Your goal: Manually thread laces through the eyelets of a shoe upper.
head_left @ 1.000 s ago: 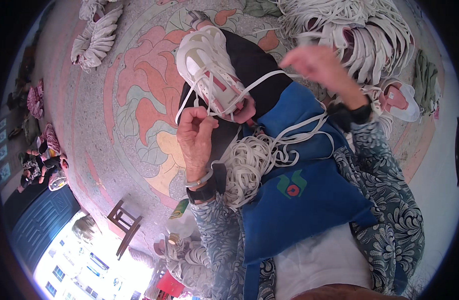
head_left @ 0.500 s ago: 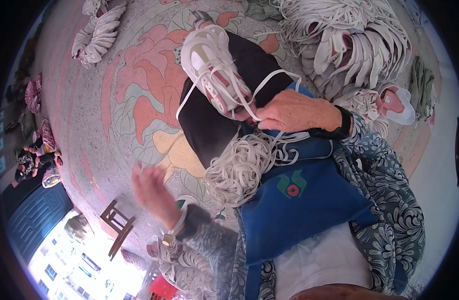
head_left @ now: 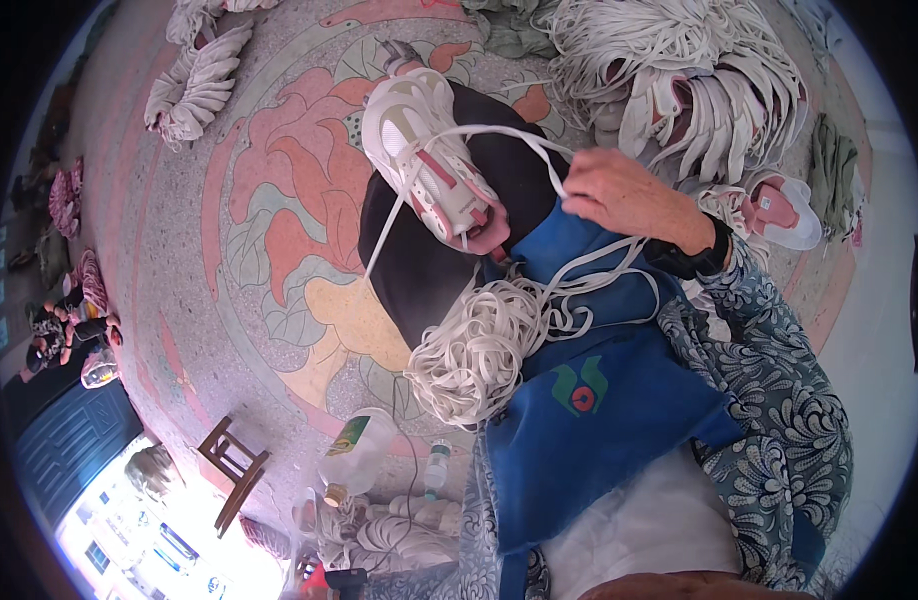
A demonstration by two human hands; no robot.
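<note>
A white and pink sneaker (head_left: 404, 120) rests on my dark-covered lap (head_left: 399, 265), its heel opening toward me. My right hand (head_left: 624, 200) is closed on a white shoelace (head_left: 524, 137), which arcs from the sneaker to the fingers. The lace's other end hangs off the sneaker's left side. My left arm's patterned sleeve (head_left: 409, 582) reaches to the lower left. Its dark wristband shows near the bottom edge, but the fingers cannot be made out there. A tangled bundle of white laces (head_left: 479, 350) lies on my lap against the blue apron (head_left: 639, 410).
Strung-up shoe uppers and laces (head_left: 699, 80) are heaped at the far right, with a white and pink upper (head_left: 779, 210) beside them. More uppers (head_left: 204, 85) lie at the far left. A wooden stool (head_left: 234, 470) and a clear jug (head_left: 359, 450) stand at the lower left.
My right hand has moved away from the sneaker's heel to the right with the lace. My left hand has swung down toward the bottom edge, uncovering the jug.
</note>
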